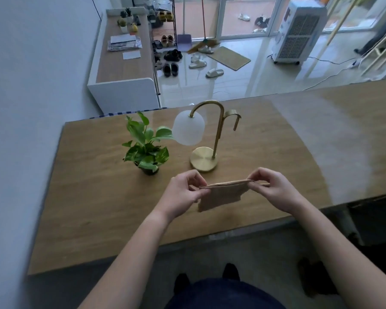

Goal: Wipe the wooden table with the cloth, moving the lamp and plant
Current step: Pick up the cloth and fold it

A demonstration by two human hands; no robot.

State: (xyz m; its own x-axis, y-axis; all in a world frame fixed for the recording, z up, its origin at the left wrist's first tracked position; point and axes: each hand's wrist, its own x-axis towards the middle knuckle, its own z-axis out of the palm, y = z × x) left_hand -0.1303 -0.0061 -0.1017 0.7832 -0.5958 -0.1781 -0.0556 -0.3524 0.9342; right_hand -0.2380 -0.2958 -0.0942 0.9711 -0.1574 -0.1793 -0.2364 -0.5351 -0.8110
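Observation:
A beige cloth (221, 195) hangs folded above the wooden table (94, 197), held up off the surface. My left hand (183, 192) pinches its left top corner and my right hand (274, 188) pinches its right top corner. Just beyond my hands stands a brass lamp (204, 161) with a round base, a curved neck and a white frosted shade. To the lamp's left sits a small green plant (146, 148) in a dark pot. Both stand near the middle of the table.
A grey wall borders the table's left side. The table's right half shows a glossy glare. Beyond the far edge lie a tiled floor with scattered shoes, a white cabinet (123, 85), a shoe rack and a white air cooler (299, 32).

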